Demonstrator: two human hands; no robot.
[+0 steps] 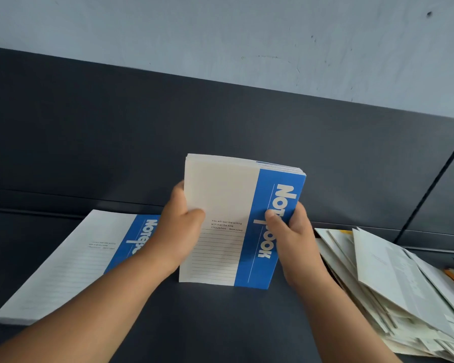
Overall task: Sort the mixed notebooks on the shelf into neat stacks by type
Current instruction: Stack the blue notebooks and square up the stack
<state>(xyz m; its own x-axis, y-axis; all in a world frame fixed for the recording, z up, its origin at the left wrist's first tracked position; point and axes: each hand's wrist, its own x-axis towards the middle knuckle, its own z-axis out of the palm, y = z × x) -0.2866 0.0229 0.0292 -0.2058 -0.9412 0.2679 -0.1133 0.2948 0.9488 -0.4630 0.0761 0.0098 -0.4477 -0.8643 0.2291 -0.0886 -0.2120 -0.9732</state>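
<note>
Left hand (181, 231) gripping, right hand (292, 231) gripping, thumbs forward, forearms extended

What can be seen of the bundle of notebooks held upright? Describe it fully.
The bundle is several paper notebooks. The front cover is cream with ruled lines, small print and a blue band reading Notebook in white. It stands on its lower edge on the dark shelf. The left hand grips its cream side, the right hand its blue side, thumbs on the cover.

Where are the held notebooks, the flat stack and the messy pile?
held notebooks (220, 195), head view, cream front cover.
flat stack (71, 260), head view, white top cover.
messy pile (393, 271), head view, topmost pale cover.
</note>
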